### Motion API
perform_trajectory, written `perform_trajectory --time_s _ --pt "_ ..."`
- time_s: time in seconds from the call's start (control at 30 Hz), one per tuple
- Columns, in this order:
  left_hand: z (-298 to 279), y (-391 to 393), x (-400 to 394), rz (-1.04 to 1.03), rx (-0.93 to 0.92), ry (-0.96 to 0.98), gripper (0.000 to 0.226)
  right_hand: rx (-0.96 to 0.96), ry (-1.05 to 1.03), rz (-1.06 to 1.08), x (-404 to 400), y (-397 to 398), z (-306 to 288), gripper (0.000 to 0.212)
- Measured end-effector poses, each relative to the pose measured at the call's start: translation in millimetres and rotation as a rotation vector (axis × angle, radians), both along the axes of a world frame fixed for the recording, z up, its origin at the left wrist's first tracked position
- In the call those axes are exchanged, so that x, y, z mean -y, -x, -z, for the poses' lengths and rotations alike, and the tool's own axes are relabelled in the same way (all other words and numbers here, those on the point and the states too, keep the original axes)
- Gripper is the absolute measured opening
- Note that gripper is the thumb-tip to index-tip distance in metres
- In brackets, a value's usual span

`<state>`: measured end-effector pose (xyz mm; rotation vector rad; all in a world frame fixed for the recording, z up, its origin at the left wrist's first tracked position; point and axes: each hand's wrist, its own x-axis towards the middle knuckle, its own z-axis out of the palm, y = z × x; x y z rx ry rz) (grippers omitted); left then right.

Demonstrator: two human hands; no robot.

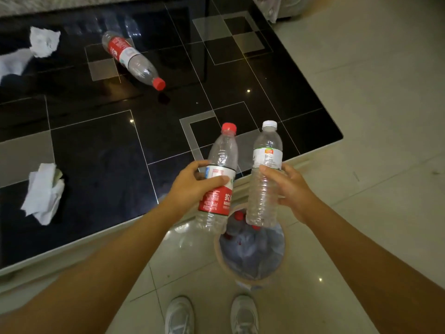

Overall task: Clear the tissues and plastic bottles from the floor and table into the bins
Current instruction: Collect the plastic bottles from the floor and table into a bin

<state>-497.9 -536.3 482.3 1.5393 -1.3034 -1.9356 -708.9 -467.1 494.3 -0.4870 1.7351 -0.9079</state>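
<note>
My left hand (192,186) grips a red-capped, red-labelled plastic bottle (220,150) upright. My right hand (292,189) grips a white-capped clear bottle (262,196) upright beside it. Both bottles hang just above a round bin (252,280) on the floor, lined with a bluish bag and holding several bottles. Another red-capped bottle (131,57) lies on its side on the black glass table (96,153). A crumpled tissue (44,192) lies near the table's left front, and a second tissue (44,42) lies at the far left.
The table's white front edge (79,242) runs diagonally just left of the bin. Pale floor tiles (373,116) spread to the right. A light sofa corner (277,6) stands at the top right. My grey shoes (179,314) stand behind the bin.
</note>
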Motion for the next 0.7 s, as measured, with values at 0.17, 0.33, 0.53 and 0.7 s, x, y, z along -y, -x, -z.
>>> perform_trajectory --time_s 0.17,0.33,0.53,0.7 --pt "17.6 1.9 -66.8 0.011 -0.044 -0.014 0.061 0.007 -0.032 0.023 -56.0 0.1 14.9 0.049" --pt "62.2 3.4 -108.0 0.05 -0.041 -0.033 0.079 0.009 -0.075 0.043 -98.9 -2.4 55.7 0.044" --pt "132.7 9.4 -126.7 0.031 -0.007 -0.047 0.086 0.004 -0.056 0.108 -128.2 -3.9 120.9 0.044" --pt "176.8 24.7 -132.8 0.117 -0.045 0.001 0.082 0.029 0.026 0.184 -136.5 -9.0 164.6 0.061"
